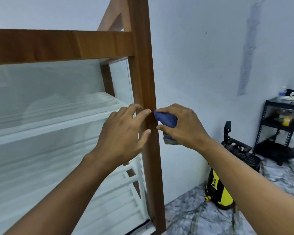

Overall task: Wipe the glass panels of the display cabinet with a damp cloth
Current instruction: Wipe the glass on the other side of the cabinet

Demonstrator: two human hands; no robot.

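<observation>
The display cabinet has a brown wooden frame (143,73) and a large front glass panel (49,102) with white shelves behind it. My right hand (182,126) grips a bunched blue cloth (165,118) just right of the frame's vertical post, at its outer side. My left hand (124,133) is in front of the glass beside that post, fingers spread and fairly straight, fingertips reaching the post's face. The cabinet's right side panel is hidden behind the post.
A yellow and black pressure washer (219,189) stands on the marbled floor (202,214) by the white wall. A black metal shelf rack (282,126) with small items is at the far right.
</observation>
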